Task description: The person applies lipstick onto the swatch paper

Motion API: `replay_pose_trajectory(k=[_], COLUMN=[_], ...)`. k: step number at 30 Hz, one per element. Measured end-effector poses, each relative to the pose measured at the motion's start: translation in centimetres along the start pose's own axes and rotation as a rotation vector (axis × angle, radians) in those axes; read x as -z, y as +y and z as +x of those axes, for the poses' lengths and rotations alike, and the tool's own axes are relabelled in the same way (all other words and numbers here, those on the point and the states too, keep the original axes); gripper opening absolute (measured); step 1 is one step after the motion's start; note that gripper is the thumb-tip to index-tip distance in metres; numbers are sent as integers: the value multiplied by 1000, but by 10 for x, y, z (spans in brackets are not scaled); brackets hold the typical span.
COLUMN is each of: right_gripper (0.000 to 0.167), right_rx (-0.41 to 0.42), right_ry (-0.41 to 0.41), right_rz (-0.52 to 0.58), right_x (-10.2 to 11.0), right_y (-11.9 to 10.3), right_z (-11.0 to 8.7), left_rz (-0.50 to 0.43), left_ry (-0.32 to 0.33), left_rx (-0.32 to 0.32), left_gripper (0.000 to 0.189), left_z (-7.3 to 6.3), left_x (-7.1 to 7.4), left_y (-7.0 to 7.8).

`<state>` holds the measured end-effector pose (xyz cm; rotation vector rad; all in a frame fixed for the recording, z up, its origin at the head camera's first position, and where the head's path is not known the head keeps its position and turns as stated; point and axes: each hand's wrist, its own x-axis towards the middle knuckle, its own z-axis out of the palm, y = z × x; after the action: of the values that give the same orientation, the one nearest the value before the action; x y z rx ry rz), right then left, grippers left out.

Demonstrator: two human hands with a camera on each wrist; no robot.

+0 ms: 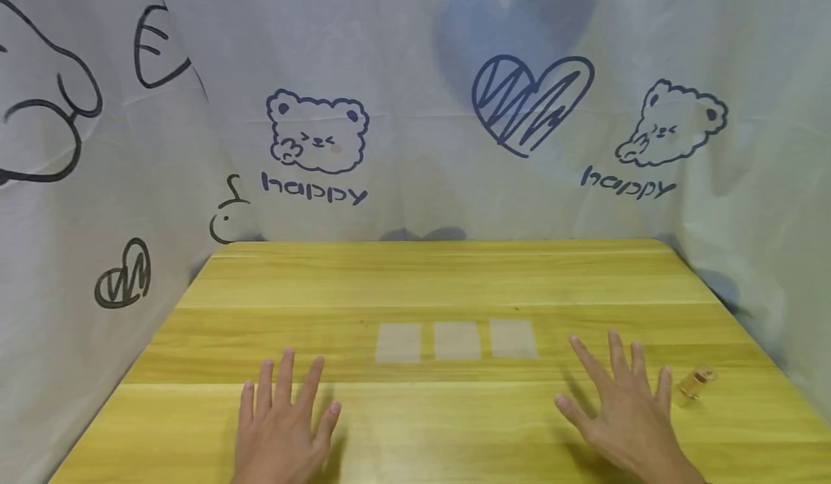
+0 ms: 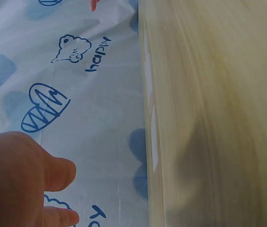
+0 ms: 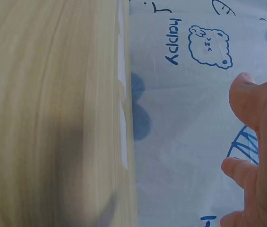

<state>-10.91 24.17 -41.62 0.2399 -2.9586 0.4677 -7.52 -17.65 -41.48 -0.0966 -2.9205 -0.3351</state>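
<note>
My left hand (image 1: 282, 423) is over the near left part of the wooden table (image 1: 454, 275), fingers spread and holding nothing. On the right, my other hand (image 1: 626, 412) is likewise spread, palm down, with nothing in it. Just beyond its little finger lies a small tan cylindrical object (image 1: 695, 386) with a ring near its lower end. Between and beyond the hands, three pale squares lie in a row: a left one (image 1: 399, 342), a middle one (image 1: 457, 340) and a right one (image 1: 513, 338). Both wrist views show thumb and fingertips apart, against the curtain.
A white curtain (image 1: 415, 203) with drawn bears, hearts and the word "happy" hangs behind the table and along both sides. The table's back edge (image 1: 448, 242) runs close to the cloth. Shadows of the hands fall on the wood.
</note>
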Motion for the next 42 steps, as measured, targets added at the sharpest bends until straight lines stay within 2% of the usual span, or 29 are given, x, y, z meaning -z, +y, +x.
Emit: replay_pose_trajectory(k=[8,17,22,25,29,31,33,38,42], right_gripper=[82,84,83,81,80,81,80,74,70], right_rx=[5,5,27,46,30,0,-19,-49,-93], right_ry=[-24,-5,-6,-13,-40,-48,-24,94,200], right_rz=[-21,20,92,178,258,281,314,409,441], right_x=[-3,1,4,6,13,20,24,33,39], right_y=[-2,-1,3,7,11,13,17,29,42], right_z=[1,2,5,8,13,16,19,22,22], left_rz=[-8,18,7,-1,-44,-86,-135,-270,-326], left_ry=[3,27,50,63,58,44,21,-88,-186], left_rx=[21,-7,-26,-42,-84,-117,-148,-216,-278], left_gripper=[64,62,61,60,58,56,55,54,56], left_z=[-4,4,10,12,14,18,24,44,59], left_x=[1,7,8,8,8,6,5,-1,-7], left_y=[-5,-4,-2,-2,-2,-2,-2,0,4])
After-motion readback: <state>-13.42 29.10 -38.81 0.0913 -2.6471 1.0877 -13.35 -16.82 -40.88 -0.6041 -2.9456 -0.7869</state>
